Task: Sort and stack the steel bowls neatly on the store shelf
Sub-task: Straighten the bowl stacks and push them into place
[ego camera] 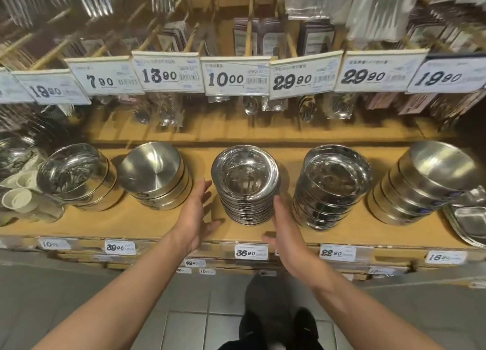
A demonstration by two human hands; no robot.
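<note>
Steel bowls, the centre stack [246, 184], stand mid-frame on the wooden shelf [126, 218], between your hands. Your left hand [196, 215] is spread flat, just clear of its left side; your right hand [285, 226], fingers straight, is close against its right, contact unclear. Bare shelf separates it from the neighbouring stacks [155, 176] [332, 186]; the shelf's front edge lies just below.

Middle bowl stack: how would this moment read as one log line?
stage: reaching | left hand: open, beside middle bowl stack | right hand: open, by its right side | stack: upright on shelf
</note>
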